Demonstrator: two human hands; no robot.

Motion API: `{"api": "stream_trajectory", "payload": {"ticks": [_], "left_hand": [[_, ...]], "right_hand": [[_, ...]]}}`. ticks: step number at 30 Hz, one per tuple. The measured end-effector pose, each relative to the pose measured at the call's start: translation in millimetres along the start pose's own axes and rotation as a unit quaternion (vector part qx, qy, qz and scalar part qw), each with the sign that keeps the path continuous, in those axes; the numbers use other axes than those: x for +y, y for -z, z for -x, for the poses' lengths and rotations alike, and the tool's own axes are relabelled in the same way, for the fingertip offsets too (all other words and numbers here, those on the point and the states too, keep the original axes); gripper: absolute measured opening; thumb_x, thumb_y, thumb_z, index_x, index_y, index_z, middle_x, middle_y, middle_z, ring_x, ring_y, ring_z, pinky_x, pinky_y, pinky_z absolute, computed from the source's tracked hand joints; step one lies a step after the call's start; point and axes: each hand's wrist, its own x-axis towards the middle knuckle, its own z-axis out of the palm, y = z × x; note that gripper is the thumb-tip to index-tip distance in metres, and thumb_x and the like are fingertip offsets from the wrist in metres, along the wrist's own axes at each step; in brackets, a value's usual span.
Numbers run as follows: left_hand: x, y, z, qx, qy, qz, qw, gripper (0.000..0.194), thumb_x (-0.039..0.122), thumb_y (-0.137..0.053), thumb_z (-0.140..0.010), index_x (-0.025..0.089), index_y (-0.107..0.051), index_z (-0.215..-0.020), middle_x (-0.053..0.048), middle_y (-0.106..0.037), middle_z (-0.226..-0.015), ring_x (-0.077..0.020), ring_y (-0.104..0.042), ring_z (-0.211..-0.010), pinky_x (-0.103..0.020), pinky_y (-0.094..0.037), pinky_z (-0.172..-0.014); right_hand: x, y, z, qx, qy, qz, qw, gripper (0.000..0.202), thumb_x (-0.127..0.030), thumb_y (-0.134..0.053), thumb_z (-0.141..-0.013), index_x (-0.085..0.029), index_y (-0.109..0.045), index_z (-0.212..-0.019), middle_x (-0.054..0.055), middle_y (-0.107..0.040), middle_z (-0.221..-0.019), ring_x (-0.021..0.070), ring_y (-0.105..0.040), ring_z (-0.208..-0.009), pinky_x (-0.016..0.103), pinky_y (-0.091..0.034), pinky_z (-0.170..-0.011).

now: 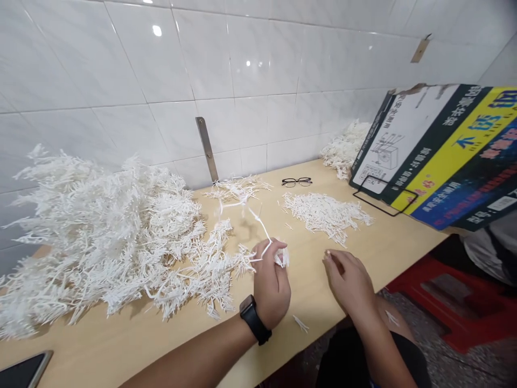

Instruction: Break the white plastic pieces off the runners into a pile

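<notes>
My left hand [273, 285], with a black watch on its wrist, is closed round a thin white branched plastic piece [264, 229]. One long arm of the piece rises from my fingers toward the wall, and a tuft of short white tips [283, 257] sticks out by the thumb. To the right, my right hand [349, 277] hovers near the table's front edge, thumb and forefinger pinched together; whatever is between them is too small to make out. A big heap of tangled white branched pieces [117, 231] spreads left of my left hand. Beyond my hands lies a flat pile of short white sticks [327, 213].
Glasses [297, 182] lie near the tiled wall, beside more branched white pieces [238, 187]. A printed cardboard box [436, 156] and a wire frame [385, 196] stand at right. A phone [26, 371] lies front left. Below is a red stool [448, 307].
</notes>
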Motion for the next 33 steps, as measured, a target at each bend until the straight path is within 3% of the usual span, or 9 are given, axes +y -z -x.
{"api": "stream_trajectory", "payload": {"ticks": [2,5,8,10,14,17,23,28,33], "left_hand": [[-7.8,-3.4,-5.5,-0.058,0.056,-0.032,0.996,0.039,0.003,-0.040,-0.080,0.024,-0.060,-0.106,-0.007,-0.061,-0.106,-0.0248,-0.054,-0.105,-0.041,-0.037,-0.097],[-18.5,-8.3,-12.1,-0.104,0.147,-0.025,0.983,0.030,0.008,-0.041,-0.083,0.023,-0.062,-0.099,-0.004,-0.063,-0.090,-0.0217,-0.057,-0.087,-0.037,-0.041,-0.085],[-22.2,-9.0,-14.6,-0.077,0.204,0.029,0.975,0.023,0.013,-0.043,-0.085,0.022,-0.059,-0.099,-0.002,-0.061,-0.083,-0.0181,-0.055,-0.078,-0.031,-0.042,-0.074],[-21.4,-7.7,-15.1,-0.038,0.231,0.060,0.970,0.021,0.016,-0.043,-0.086,0.022,-0.057,-0.100,-0.001,-0.059,-0.084,-0.0167,-0.054,-0.075,-0.029,-0.042,-0.070],[-19.9,-5.3,-17.2,0.059,0.217,0.060,0.973,0.016,0.021,-0.043,-0.090,0.021,-0.056,-0.099,-0.004,-0.060,-0.094,-0.0179,-0.056,-0.088,-0.031,-0.044,-0.083],[-20.6,-4.9,-19.2,0.101,0.202,0.062,0.972,0.016,0.024,-0.042,-0.093,0.021,-0.056,-0.100,-0.006,-0.060,-0.102,-0.0192,-0.055,-0.100,-0.035,-0.041,-0.094],[-15.0,-4.0,-17.2,0.120,0.191,0.093,0.970,0.017,0.021,-0.042,-0.091,0.022,-0.054,-0.102,-0.005,-0.059,-0.104,-0.0185,-0.055,-0.101,-0.034,-0.042,-0.096],[-10.4,-3.8,-14.5,0.110,0.175,0.097,0.974,0.018,0.019,-0.042,-0.091,0.022,-0.055,-0.102,-0.004,-0.059,-0.103,-0.0182,-0.055,-0.101,-0.033,-0.043,-0.094],[-17.4,-5.1,-17.4,0.106,0.201,0.105,0.968,0.016,0.022,-0.043,-0.092,0.021,-0.055,-0.102,-0.005,-0.060,-0.104,-0.0190,-0.055,-0.103,-0.035,-0.042,-0.097]], "right_hand": [[2.2,-1.9,-3.4,0.002,0.040,0.025,0.999,0.027,-0.032,-0.050,-0.092,-0.018,-0.066,-0.109,0.013,-0.068,-0.114,0.0301,-0.058,-0.107,0.047,-0.045,-0.093],[-2.3,0.5,1.5,0.046,0.062,0.019,0.997,0.027,-0.025,-0.046,-0.094,-0.019,-0.068,-0.109,0.012,-0.068,-0.112,0.0286,-0.060,-0.106,0.048,-0.046,-0.095],[-13.1,11.8,18.9,0.133,0.076,-0.024,0.988,0.024,-0.020,-0.047,-0.092,-0.019,-0.069,-0.104,0.013,-0.070,-0.101,0.0277,-0.063,-0.098,0.046,-0.050,-0.089],[-21.3,20.0,37.6,0.139,0.121,-0.060,0.981,0.027,-0.014,-0.050,-0.089,-0.021,-0.068,-0.108,0.012,-0.070,-0.099,0.0278,-0.064,-0.097,0.046,-0.051,-0.087],[-33.0,25.0,77.6,-0.089,0.308,-0.088,0.943,0.048,-0.011,-0.055,-0.084,-0.026,-0.060,-0.130,0.008,-0.071,-0.118,0.0274,-0.064,-0.111,0.045,-0.050,-0.095],[-35.1,23.6,88.0,-0.202,0.342,-0.031,0.917,0.055,-0.015,-0.057,-0.087,-0.026,-0.052,-0.140,0.006,-0.065,-0.131,0.0261,-0.059,-0.123,0.042,-0.046,-0.104],[-24.6,30.0,47.0,-0.327,0.252,0.027,0.910,0.056,-0.031,-0.050,-0.097,-0.032,-0.035,-0.151,0.007,-0.045,-0.149,0.0274,-0.040,-0.140,0.055,-0.030,-0.116],[0.1,17.5,-11.4,-0.354,0.212,0.053,0.909,0.053,-0.043,-0.045,-0.099,-0.035,-0.035,-0.150,0.003,-0.034,-0.156,0.0265,-0.031,-0.145,0.054,-0.027,-0.117],[17.8,-7.0,-68.1,-0.354,0.226,0.072,0.904,0.053,-0.048,-0.043,-0.098,-0.033,-0.039,-0.149,0.001,-0.034,-0.156,0.0256,-0.029,-0.146,0.049,-0.026,-0.119]]}}
